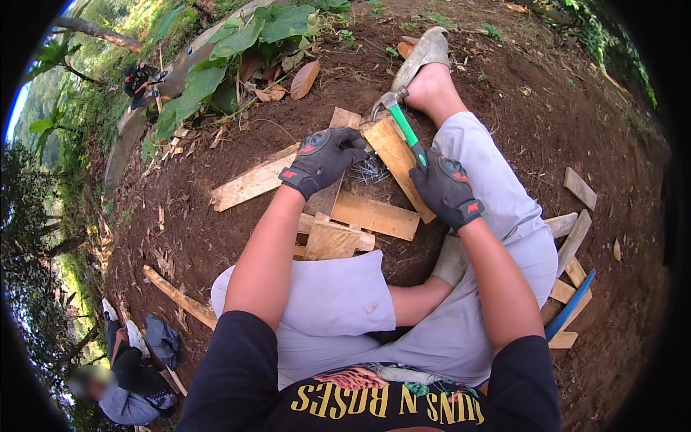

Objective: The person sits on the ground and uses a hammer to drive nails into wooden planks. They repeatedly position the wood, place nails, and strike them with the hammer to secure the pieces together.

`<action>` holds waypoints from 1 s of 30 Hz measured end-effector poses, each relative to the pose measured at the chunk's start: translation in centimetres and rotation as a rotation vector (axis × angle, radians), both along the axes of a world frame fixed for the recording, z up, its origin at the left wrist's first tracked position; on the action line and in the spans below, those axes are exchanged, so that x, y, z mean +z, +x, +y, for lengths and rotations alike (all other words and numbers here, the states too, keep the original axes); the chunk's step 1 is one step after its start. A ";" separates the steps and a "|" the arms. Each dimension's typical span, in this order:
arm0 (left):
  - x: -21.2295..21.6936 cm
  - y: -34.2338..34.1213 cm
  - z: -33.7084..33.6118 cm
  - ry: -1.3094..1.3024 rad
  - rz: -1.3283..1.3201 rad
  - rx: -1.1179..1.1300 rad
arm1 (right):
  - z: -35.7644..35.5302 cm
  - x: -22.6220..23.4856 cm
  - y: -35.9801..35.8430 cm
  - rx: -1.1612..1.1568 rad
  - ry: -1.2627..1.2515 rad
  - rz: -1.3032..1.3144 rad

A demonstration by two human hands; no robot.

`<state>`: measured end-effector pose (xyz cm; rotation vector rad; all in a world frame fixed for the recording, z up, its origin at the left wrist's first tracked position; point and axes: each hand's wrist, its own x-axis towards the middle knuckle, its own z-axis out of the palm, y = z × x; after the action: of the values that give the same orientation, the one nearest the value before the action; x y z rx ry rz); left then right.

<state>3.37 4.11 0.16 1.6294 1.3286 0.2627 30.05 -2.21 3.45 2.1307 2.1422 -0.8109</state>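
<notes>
My right hand (448, 189), in a black glove with red marks, is closed round the black grip of a claw hammer (407, 128). Its green shaft slants up and left, and the metal head lies beside my foot, over the far end of a wooden plank (400, 167). Also gloved in black, my left hand (325, 160) hovers over the boards just left of a pile of loose nails (368, 170). The left fingers are curled and pressed together; whatever is between them, if anything, is hidden. Several light boards surround the nails, among them a short board (376, 214) below.
More wood offcuts (576, 248) and a curved blue strip (571, 306) lie right of my leg. A long stick (180, 297) is at left. Broad-leaved plants (245, 43) grow at the far side. One person (140, 83) is at far left, another (129, 374) lower left.
</notes>
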 end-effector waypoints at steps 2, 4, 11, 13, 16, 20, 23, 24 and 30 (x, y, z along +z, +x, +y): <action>0.5 -1.1 0.2 -0.029 -0.087 0.058 | 0.1 0.8 -0.2 0.007 -0.019 -0.003; 2.3 -0.8 0.5 -0.099 -0.145 0.195 | 0.3 1.0 0.0 -0.017 -0.056 -0.009; -3.0 -2.3 0.6 -0.002 -0.336 0.329 | 1.0 1.3 0.1 -0.062 -0.155 0.066; -2.4 -1.0 0.0 -0.004 -0.399 0.371 | 1.1 1.7 0.0 -0.077 -0.194 0.086; -0.6 0.3 0.1 0.032 -0.212 0.374 | 0.9 1.6 -0.2 -0.086 -0.205 0.080; -2.6 -0.1 0.0 0.136 -0.095 0.358 | -0.4 0.7 -1.6 -0.087 -0.133 0.033; -2.6 0.4 -0.1 0.179 -0.019 0.313 | -0.2 1.6 -2.4 -0.096 -0.201 -0.027; -2.6 0.6 -0.1 0.190 -0.017 0.315 | -0.3 1.4 -2.4 -0.097 -0.208 -0.037; -2.5 0.5 -0.2 0.182 -0.054 0.373 | -0.8 -0.4 -2.5 -0.143 -0.180 -0.035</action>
<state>3.84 3.92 -2.33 1.4989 1.6000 0.6638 27.55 -3.04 3.07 2.2059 1.8394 -0.9304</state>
